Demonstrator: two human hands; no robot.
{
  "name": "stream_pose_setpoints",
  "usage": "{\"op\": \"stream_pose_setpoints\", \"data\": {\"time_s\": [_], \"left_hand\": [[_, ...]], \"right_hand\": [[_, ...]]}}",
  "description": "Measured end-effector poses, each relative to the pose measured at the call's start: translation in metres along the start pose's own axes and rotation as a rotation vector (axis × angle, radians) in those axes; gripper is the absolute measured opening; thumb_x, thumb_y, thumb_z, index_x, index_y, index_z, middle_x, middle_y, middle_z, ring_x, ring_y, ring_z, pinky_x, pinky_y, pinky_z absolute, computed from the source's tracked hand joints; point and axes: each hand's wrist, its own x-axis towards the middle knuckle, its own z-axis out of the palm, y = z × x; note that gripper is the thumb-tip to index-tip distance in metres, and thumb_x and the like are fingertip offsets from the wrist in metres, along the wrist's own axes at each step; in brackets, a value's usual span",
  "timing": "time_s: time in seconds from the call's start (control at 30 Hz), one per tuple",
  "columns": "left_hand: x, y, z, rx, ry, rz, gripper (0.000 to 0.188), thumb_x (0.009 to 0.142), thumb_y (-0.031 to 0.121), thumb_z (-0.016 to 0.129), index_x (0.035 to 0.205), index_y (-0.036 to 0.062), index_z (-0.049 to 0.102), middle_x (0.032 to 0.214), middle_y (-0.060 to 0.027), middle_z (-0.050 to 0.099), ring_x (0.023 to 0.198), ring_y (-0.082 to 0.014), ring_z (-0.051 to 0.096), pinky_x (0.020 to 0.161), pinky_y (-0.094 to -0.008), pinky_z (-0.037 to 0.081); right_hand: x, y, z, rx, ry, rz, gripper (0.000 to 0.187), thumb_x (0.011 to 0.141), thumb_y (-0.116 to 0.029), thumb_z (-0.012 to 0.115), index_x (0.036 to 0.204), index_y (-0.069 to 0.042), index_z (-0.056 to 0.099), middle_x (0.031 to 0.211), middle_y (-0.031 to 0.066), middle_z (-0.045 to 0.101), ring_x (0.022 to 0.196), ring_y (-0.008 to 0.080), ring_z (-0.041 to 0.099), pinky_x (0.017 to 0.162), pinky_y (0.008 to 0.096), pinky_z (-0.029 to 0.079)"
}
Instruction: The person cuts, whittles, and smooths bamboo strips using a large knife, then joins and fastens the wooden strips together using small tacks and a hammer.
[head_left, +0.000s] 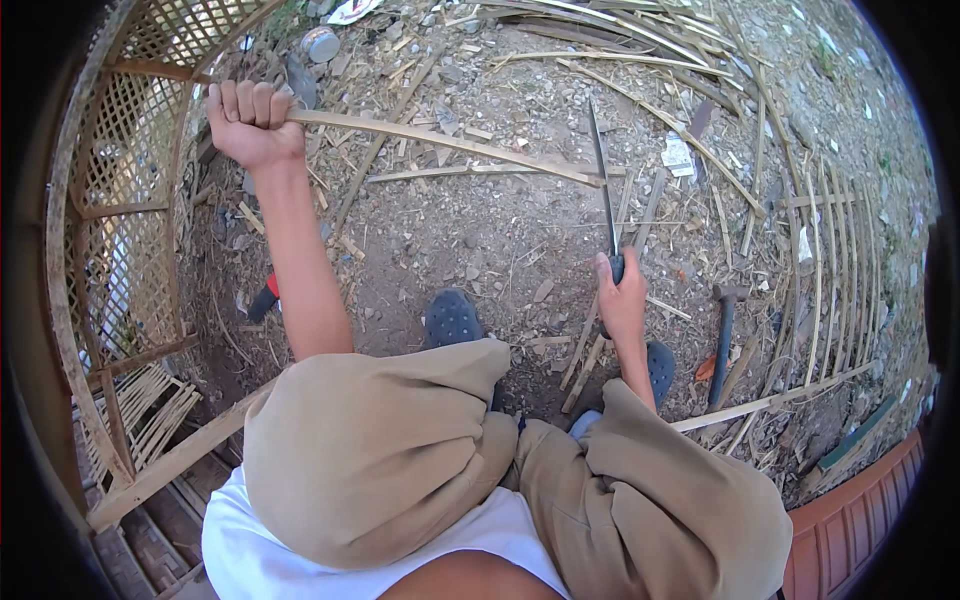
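Observation:
My left hand (pixel 258 122), stretched out to the far left, is closed in a fist around one end of a long, thin bamboo strip (pixel 430 136). The strip slants across to the right over the dirt ground. Its other end meets the blade of a long knife (pixel 602 150), though I cannot tell whether the edge has bitten in. Wrapped round the knife's dark handle is my right hand (pixel 624 300), in front of my right knee. The blade points away from me, narrow and dark. My knees are bent, and dark clogs (pixel 453 318) are on my feet.
A hammer (pixel 724 345) stands to my right, beside a slatted bamboo frame (pixel 840 280). Loose strips (pixel 640 35) lie piled at the far side. Lattice panels (pixel 140 130) rise on the left, with bundled sticks (pixel 145 420) below. A red-and-black handle (pixel 265 298) shows near my left forearm.

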Motion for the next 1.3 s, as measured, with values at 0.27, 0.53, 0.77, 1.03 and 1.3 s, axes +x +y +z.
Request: {"op": "stream_pose_setpoints", "data": {"time_s": [0.27,0.53,0.77,1.03,1.3], "left_hand": [[-0.059,-0.019,-0.067,-0.608,0.046,-0.185,0.045,0.113,0.019,0.042,0.068,0.0181,0.034,0.055,0.0085,0.021,0.045,-0.0053,0.014,0.042,-0.0249,0.016],[-0.065,-0.069,-0.106,-0.573,0.132,-0.236,0.046,0.113,0.021,0.041,0.067,0.017,0.035,0.055,0.0065,0.023,0.043,-0.0075,0.017,0.042,-0.0254,0.022],[-0.055,-0.081,-0.108,-0.59,0.056,-0.328,0.048,0.113,0.024,0.041,0.066,0.0176,0.033,0.055,0.0068,0.02,0.045,-0.0084,0.013,0.044,-0.0279,0.013],[-0.058,-0.088,-0.099,-0.515,0.087,-0.366,0.047,0.112,0.023,0.043,0.066,0.0184,0.032,0.055,0.0072,0.02,0.046,-0.0084,0.012,0.044,-0.0281,0.013],[-0.051,-0.088,-0.109,-0.512,0.142,-0.357,0.046,0.108,0.022,0.045,0.065,0.0189,0.032,0.055,0.0073,0.019,0.045,-0.0084,0.013,0.044,-0.0279,0.013]], "right_hand": [[0.025,0.036,-0.023,-0.514,0.235,-0.213,0.036,0.107,-0.022,0.065,0.134,0.001,0.058,0.085,0.0241,0.071,0.076,0.0498,0.068,0.073,0.056,0.055],[0.001,0.02,-0.064,0.372,-0.004,0.017,0.028,0.11,-0.023,0.063,0.099,0.002,0.064,0.076,0.0133,0.062,0.07,0.0262,0.064,0.069,0.0395,0.053],[-0.008,-0.007,-0.074,-0.079,-0.214,-0.167,0.024,0.105,-0.018,0.069,0.097,0.002,0.058,0.077,0.0169,0.058,0.067,0.0307,0.055,0.064,0.0436,0.046],[-0.013,-0.004,-0.071,-0.519,-0.154,-0.415,0.019,0.102,-0.02,0.069,0.097,-0.003,0.061,0.089,0.0157,0.067,0.085,0.0408,0.068,0.071,0.053,0.053],[-0.022,0.012,-0.072,-0.268,0.029,-0.225,0.017,0.105,-0.012,0.065,0.095,0.0,0.058,0.081,0.0195,0.063,0.074,0.0398,0.064,0.066,0.0493,0.048]]}}
